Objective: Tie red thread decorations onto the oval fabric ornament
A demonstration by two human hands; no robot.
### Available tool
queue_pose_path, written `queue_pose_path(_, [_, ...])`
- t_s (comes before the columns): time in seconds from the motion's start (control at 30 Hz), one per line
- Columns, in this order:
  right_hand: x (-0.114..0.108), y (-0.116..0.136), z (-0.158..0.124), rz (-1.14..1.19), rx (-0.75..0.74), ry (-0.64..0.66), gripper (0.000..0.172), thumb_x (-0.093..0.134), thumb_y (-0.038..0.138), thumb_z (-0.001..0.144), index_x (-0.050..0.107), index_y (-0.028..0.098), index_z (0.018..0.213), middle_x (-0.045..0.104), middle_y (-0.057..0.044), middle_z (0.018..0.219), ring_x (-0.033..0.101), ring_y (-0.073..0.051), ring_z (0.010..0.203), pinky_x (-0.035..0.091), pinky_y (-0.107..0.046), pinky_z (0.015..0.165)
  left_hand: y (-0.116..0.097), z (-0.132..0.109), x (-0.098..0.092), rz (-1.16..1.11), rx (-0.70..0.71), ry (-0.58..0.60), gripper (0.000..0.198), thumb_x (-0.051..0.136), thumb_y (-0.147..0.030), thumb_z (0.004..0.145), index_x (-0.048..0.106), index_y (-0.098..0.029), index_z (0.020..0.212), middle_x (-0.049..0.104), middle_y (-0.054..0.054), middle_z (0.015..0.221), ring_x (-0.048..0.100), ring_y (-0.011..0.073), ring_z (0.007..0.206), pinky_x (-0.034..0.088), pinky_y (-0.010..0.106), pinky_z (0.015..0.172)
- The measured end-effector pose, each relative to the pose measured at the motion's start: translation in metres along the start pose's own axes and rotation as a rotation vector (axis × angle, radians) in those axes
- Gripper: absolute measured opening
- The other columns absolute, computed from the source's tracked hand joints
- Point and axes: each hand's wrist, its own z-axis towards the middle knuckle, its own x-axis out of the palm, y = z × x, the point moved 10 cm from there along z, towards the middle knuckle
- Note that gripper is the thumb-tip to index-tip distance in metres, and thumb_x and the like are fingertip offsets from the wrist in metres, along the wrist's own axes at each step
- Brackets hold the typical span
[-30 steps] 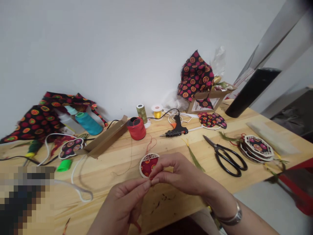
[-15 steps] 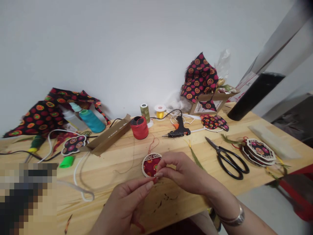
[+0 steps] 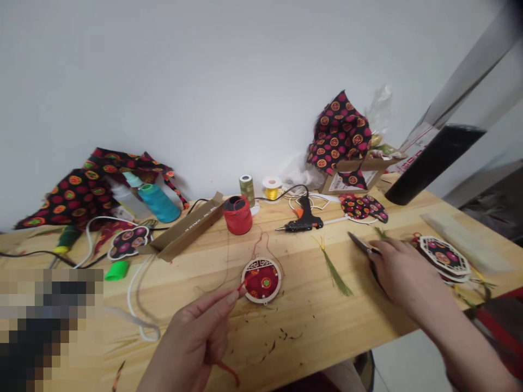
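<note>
Moved: right grip [image 3: 402, 272] has let go of the round ornament [image 3: 261, 280] and swung out to the scissors [image 3: 362, 245], well apart from it now.
Left grip [image 3: 196, 337]: thumb and forefinger are pinched tight on the red thread [image 3: 241, 285], right at the ornament's left edge, and the tail dangles below my palm.
Why that hold: pinching close to the rim, I judge, keeps the thread from slipping while one hand is away.
Right grip: it lies over the scissors' handles with the blade tip poking out; it is blurred, so I cannot tell if the fingers have closed.
Ornament: flat and face up on the surface [image 3: 310, 321], its loop trailing toward the red spool [image 3: 237, 215].
Nearby: a green strand [image 3: 333, 267] lies between ornament and scissors.
</note>
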Motion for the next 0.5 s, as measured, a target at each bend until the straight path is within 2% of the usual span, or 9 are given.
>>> queue_pose_path(0.07, [0.019, -0.027, -0.011, -0.123, 0.012, 0.093, 0.021, 0.044, 0.011, 0.079, 0.061, 0.008, 0.089, 0.063, -0.021, 0.089, 0.059, -0.031, 0.083, 0.044, -0.040, 0.075, -0.002, 0.002, 0.000, -0.007, 0.006, 0.006, 0.025, 0.069, -0.037, 0.070, 0.070, -0.015, 0.082, 0.020, -0.011, 0.044, 0.011, 0.0061, 0.044, 0.015, 0.016, 0.037])
queue_pose_path(0.13, [0.032, -0.040, -0.019, -0.133, -0.006, 0.151, 0.025, 0.040, 0.005, 0.079, 0.062, 0.010, 0.090, 0.064, -0.022, 0.092, 0.060, -0.029, 0.083, 0.044, -0.037, 0.073, -0.004, 0.004, 0.001, -0.004, 0.016, 0.012, 0.023, 0.070, -0.036, 0.070, 0.070, -0.015, 0.079, 0.021, -0.011, 0.044, 0.012, 0.0060, 0.044, 0.015, 0.016, 0.036])
queue_pose_path(0.23, [0.034, -0.044, -0.021, -0.132, 0.005, 0.151, 0.030, 0.039, 0.001, 0.077, 0.062, 0.011, 0.094, 0.064, -0.023, 0.096, 0.060, -0.030, 0.088, 0.043, -0.037, 0.072, -0.008, 0.006, 0.001, -0.013, 0.031, -0.001, 0.021, 0.071, -0.035, 0.068, 0.068, -0.015, 0.076, 0.021, -0.011, 0.045, 0.011, 0.0058, 0.044, 0.015, 0.016, 0.036])
queue_pose_path(0.33, [0.030, -0.038, -0.019, -0.106, 0.029, 0.155, 0.027, 0.043, 0.004, 0.076, 0.061, 0.009, 0.096, 0.064, -0.022, 0.096, 0.060, -0.031, 0.090, 0.044, -0.037, 0.075, -0.007, 0.006, 0.001, -0.019, 0.028, -0.010, 0.020, 0.071, -0.034, 0.069, 0.067, -0.015, 0.073, 0.021, -0.011, 0.045, 0.011, 0.0057, 0.044, 0.015, 0.016, 0.036])
queue_pose_path(0.43, [0.038, -0.036, -0.021, -0.088, 0.035, 0.219, 0.018, 0.047, 0.010, 0.075, 0.061, 0.009, 0.086, 0.063, -0.019, 0.086, 0.061, -0.031, 0.082, 0.045, -0.037, 0.072, -0.006, 0.005, 0.002, -0.024, 0.027, 0.007, 0.019, 0.071, -0.033, 0.069, 0.067, -0.014, 0.072, 0.021, -0.011, 0.046, 0.011, 0.0055, 0.044, 0.015, 0.016, 0.036])
queue_pose_path(0.5, [0.038, -0.039, -0.022, -0.048, 0.051, 0.182, 0.014, 0.049, 0.011, 0.072, 0.061, 0.011, 0.080, 0.062, -0.016, 0.078, 0.061, -0.030, 0.076, 0.044, -0.036, 0.067, -0.006, 0.005, 0.001, -0.025, 0.031, 0.005, 0.019, 0.071, -0.033, 0.069, 0.067, -0.014, 0.071, 0.021, -0.011, 0.045, 0.011, 0.0053, 0.043, 0.015, 0.016, 0.036])
